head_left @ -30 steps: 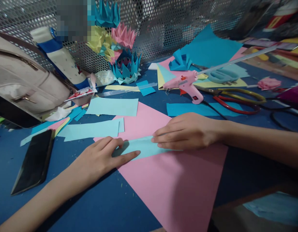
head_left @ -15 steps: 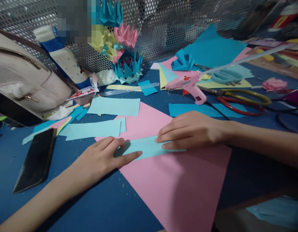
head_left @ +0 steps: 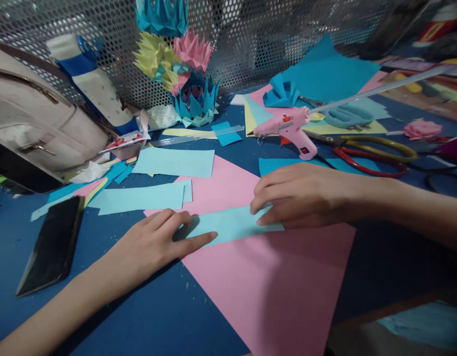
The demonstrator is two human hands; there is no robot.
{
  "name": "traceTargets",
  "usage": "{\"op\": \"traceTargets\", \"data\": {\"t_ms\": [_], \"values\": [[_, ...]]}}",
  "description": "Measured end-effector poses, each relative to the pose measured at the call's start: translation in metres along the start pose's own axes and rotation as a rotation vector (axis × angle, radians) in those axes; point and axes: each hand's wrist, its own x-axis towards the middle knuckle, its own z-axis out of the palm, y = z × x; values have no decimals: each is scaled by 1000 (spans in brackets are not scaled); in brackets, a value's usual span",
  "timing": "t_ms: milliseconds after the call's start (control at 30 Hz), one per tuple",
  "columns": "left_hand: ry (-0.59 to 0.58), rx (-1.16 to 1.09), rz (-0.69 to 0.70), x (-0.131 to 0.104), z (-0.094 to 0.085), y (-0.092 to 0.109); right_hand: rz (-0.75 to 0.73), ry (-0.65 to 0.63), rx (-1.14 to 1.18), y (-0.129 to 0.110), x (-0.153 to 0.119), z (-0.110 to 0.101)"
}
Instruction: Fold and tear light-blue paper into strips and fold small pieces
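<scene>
A light blue paper strip (head_left: 230,225) is laid across a pink sheet (head_left: 295,291), between the left hand (head_left: 154,242) and the right hand (head_left: 302,195). Its near end is covered by the left hand, whose thumb is stretched along the paper and kept apart from the bent fingers; nothing is clasped there, and the strip is only rested on. At the strip's other end, the right hand is held with fingers and thumb bent and parted over the paper; whether the edge is pinched cannot be told

Just beyond the left hand, another light blue strip (head_left: 139,198) is placed, its right end overlapped with the pink sheet, and farther off from that hand a light blue rectangle (head_left: 176,163) is seen. To the left of the left hand, a black phone (head_left: 50,247) is set down on the blue table (head_left: 139,316)

Just beyond the right hand, a darker blue strip (head_left: 267,167) is partly covered by it. Past that strip, a pink glue gun (head_left: 288,131) is laid on its side, and scissors (head_left: 373,153) with yellow and red handles are found beyond the right wrist. Well beyond the left hand, folded paper flowers (head_left: 195,101) are stood near a perforated metal panel (head_left: 236,59)
</scene>
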Motion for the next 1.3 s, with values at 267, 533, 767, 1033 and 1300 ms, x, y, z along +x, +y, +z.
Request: {"op": "traceTargets", "data": {"t_ms": [267,533,767,1033,1300], "values": [[4,-9,13,-1,-1,0,50,87,390,7,5,18],[16,13,20,0,2,0,125,17,165,-6,16,42],[13,17,23,-1,1,-1,100,10,124,-3,16,44],[-11,3,21,0,1,-2,93,4,110,-4,17,44],[-34,2,21,-1,0,-3,86,4,86,-4,17,43]]}}
